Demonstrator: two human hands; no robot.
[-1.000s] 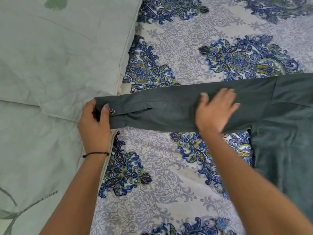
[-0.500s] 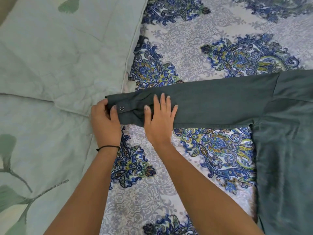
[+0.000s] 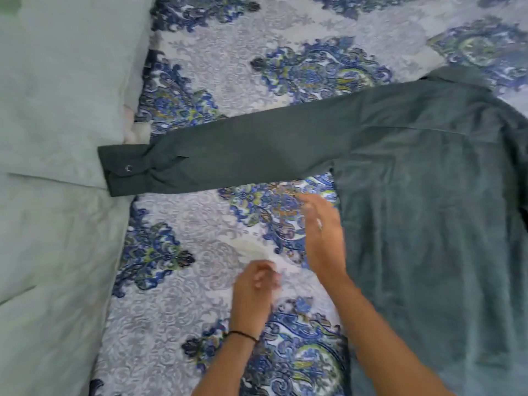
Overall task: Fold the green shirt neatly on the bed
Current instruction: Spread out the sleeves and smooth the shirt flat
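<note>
The dark green shirt (image 3: 423,195) lies flat on the right of the bed, body spread out. Its left sleeve (image 3: 243,155) stretches straight out to the left, the buttoned cuff (image 3: 123,170) resting on the edge of the pale quilt. My right hand (image 3: 323,232) hovers over the bedsheet just left of the shirt's side seam, fingers apart, holding nothing. My left hand (image 3: 254,290) hangs lower and nearer me over the sheet, fingers loosely curled with nothing in them; a black band circles its wrist. Both hands are blurred by motion.
A pale green quilt (image 3: 57,138) covers the left third of the bed. The bedsheet (image 3: 200,267), grey with blue paisley print, lies under the shirt and fills the middle and top.
Both hands have let go of the cuff end of the sleeve and pulled back toward me and to the right. The sleeve stays stretched out flat. The camera has shifted right.
</note>
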